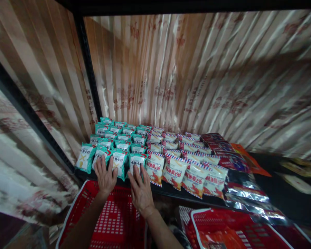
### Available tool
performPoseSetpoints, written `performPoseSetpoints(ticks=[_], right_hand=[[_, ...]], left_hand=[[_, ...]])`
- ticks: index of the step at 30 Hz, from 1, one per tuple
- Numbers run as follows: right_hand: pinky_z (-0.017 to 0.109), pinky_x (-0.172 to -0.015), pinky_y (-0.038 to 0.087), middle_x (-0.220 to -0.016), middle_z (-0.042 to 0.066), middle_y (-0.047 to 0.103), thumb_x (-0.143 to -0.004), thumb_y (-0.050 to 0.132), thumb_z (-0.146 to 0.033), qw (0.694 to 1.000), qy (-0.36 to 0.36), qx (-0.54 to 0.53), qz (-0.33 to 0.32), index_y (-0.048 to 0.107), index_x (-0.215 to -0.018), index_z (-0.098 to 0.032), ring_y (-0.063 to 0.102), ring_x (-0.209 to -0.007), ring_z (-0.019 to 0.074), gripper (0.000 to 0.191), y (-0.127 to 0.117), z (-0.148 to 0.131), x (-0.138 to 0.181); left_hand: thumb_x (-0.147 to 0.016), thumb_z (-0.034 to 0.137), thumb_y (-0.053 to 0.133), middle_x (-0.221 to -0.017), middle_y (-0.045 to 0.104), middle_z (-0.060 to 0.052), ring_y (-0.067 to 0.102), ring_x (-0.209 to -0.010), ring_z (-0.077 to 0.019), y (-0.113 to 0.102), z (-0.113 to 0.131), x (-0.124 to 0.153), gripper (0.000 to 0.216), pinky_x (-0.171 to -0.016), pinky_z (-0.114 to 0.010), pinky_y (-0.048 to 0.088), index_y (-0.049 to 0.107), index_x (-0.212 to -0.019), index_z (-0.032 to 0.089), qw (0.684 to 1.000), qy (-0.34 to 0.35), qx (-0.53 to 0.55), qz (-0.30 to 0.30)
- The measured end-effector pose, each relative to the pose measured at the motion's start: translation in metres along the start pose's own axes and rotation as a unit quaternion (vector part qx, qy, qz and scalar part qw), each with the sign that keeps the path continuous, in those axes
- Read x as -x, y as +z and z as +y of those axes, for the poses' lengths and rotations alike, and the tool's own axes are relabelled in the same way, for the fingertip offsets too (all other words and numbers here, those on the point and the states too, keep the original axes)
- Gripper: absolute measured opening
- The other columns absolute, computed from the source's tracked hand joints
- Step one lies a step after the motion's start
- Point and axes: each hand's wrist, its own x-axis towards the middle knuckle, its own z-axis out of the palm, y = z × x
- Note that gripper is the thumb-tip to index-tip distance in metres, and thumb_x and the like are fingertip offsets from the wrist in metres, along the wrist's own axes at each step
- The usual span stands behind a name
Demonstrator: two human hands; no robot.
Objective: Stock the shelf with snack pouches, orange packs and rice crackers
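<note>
Rows of small teal-and-white snack bags [120,157] stand on the left part of a black shelf. My left hand [105,176], fingers spread, rests against the front bags second and third from the left. Against another teal snack bag [138,162], at the right end of that front row, lie the outstretched fingers of my right hand [140,191]. Neither hand is wrapped round a bag. Right beside the teal ones are rows of white snack bags [174,169] with striped top edges and red lettering. Beneath my forearms sits a red plastic basket [111,219].
Dark red packets [232,159], an orange packet [248,162] and silvery packets [245,186] lie farther right on the shelf [280,173]. Another red basket [228,219] with orange packets stands lower right. A black post [87,65] rises at the left, before patterned curtains [150,69].
</note>
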Motion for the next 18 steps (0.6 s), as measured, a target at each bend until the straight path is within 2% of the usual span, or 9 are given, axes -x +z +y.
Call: performPoseSetpoints(ticks=[7,10,12,14,18], right_hand=[[0.055,-0.102,0.037,-0.154,0.006,0.014,-0.077,0.040,0.000,1.000,0.003,-0.015,0.021,0.033,-0.141,-0.023,0.010,-0.141,0.0307,0.068,-0.018,0.002,0.006],[0.053,-0.104,0.037,-0.155,0.006,0.012,-0.077,0.039,0.001,0.999,0.022,-0.029,0.038,0.033,-0.141,-0.023,0.012,-0.141,0.0295,0.068,-0.031,0.005,0.010],[0.052,-0.103,0.038,-0.155,0.006,0.011,-0.078,0.039,0.000,0.997,0.048,-0.039,0.056,0.034,-0.140,-0.024,0.014,-0.140,0.0291,0.066,-0.043,0.009,0.014],[0.051,-0.103,0.039,-0.154,0.006,0.014,-0.081,0.038,-0.002,0.993,0.077,-0.042,0.075,0.036,-0.139,-0.025,0.017,-0.140,0.0284,0.062,-0.057,0.015,0.020],[0.051,-0.102,0.039,-0.149,0.007,0.029,-0.085,0.038,-0.006,0.985,0.121,-0.039,0.116,0.042,-0.133,-0.027,0.026,-0.137,0.0270,0.053,-0.092,0.036,0.047]], left_hand=[[-0.091,0.029,0.043,-0.154,0.003,-0.011,0.006,-0.139,-0.0367,-0.002,-0.005,0.001,0.057,-0.108,-0.062,0.013,0.023,-0.144,0.023,1.000,0.016,0.004,-0.005],[-0.091,0.023,0.043,-0.155,0.000,-0.011,0.005,-0.139,-0.0365,-0.011,0.004,0.005,0.061,-0.107,-0.062,0.016,0.015,-0.145,0.025,0.999,0.031,0.018,0.009],[-0.090,0.018,0.043,-0.155,0.000,-0.010,0.006,-0.140,-0.0351,-0.024,0.019,0.011,0.065,-0.108,-0.059,0.021,0.010,-0.146,0.025,0.998,0.040,0.047,0.016],[-0.089,0.015,0.043,-0.155,0.005,-0.010,0.011,-0.139,-0.0334,-0.041,0.044,0.022,0.067,-0.107,-0.056,0.026,0.009,-0.146,0.025,0.994,0.056,0.098,-0.002],[-0.088,0.010,0.040,-0.153,0.014,-0.007,0.019,-0.138,-0.0290,-0.078,0.104,0.048,0.060,-0.103,-0.047,0.040,0.023,-0.143,0.028,0.976,0.083,0.192,-0.062]])
